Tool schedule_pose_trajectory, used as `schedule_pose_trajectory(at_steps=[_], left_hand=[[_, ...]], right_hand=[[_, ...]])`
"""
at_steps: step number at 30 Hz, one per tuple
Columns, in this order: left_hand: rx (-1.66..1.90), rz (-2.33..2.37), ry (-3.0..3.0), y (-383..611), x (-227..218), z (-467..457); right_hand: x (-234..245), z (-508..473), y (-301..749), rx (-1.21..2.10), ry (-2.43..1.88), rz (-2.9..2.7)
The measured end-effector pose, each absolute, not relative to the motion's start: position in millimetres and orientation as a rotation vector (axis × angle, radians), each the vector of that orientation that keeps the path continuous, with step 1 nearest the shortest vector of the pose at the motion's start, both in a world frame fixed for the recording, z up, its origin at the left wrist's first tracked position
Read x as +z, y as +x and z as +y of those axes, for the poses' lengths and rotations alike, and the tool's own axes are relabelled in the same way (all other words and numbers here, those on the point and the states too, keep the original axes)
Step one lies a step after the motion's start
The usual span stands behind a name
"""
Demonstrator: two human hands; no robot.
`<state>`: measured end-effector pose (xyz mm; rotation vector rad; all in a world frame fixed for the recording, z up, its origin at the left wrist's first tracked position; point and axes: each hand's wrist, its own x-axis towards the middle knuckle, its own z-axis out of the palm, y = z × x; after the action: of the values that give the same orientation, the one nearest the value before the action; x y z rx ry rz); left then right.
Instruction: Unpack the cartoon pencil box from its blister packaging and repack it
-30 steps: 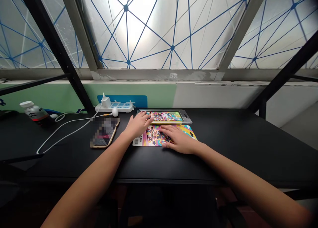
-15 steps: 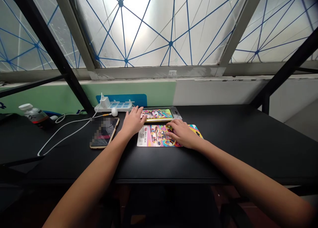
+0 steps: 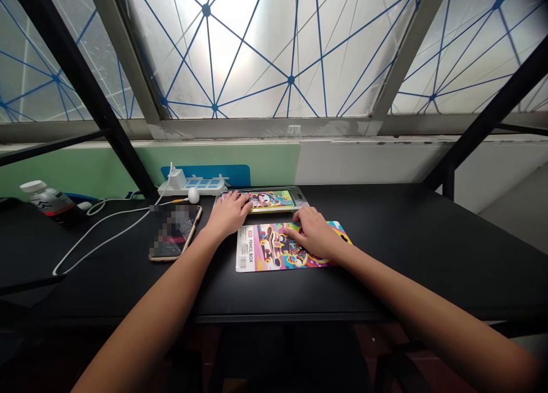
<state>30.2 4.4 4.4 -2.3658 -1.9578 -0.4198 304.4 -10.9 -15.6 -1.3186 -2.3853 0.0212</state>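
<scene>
A colourful pencil box (image 3: 274,199) in a clear plastic tray (image 3: 299,194) lies flat near the back of the black desk. My left hand (image 3: 230,211) rests on its left end with fingers outstretched, hiding part of that end. In front of the box is a bright printed card (image 3: 269,247) marked "PENCIL BOX", with a barcode at its left side. Over the right half of this card lies my right hand (image 3: 315,232), its thumb apart from the fingers. The fingertips reach past the card's far edge, close to the tray.
A phone (image 3: 177,233) lies to the left with a white cable (image 3: 100,226) looping around it. Behind it stand a power strip (image 3: 194,185) and a white plug-like piece (image 3: 193,196). A bottle (image 3: 49,201) is at far left. Black metal bars (image 3: 88,90) slant up at both sides.
The printed card has slid slightly toward me, widening the gap to the box. My left hand has shifted a little left on the box. The camera view has moved slightly.
</scene>
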Motion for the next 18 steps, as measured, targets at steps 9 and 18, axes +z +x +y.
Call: schedule_pose_trajectory(at_steps=[9,18], left_hand=[[-0.501,-1.959,-2.381,29.1,13.2,-0.1],[-0.515,-1.922,-2.355,38.9,8.2,-6.0]], right_hand=[[14.9,-8.1,329.7,0.141,-1.361,-2.339],[14.6,63.8,414.6,0.32,-1.729,-2.24]])
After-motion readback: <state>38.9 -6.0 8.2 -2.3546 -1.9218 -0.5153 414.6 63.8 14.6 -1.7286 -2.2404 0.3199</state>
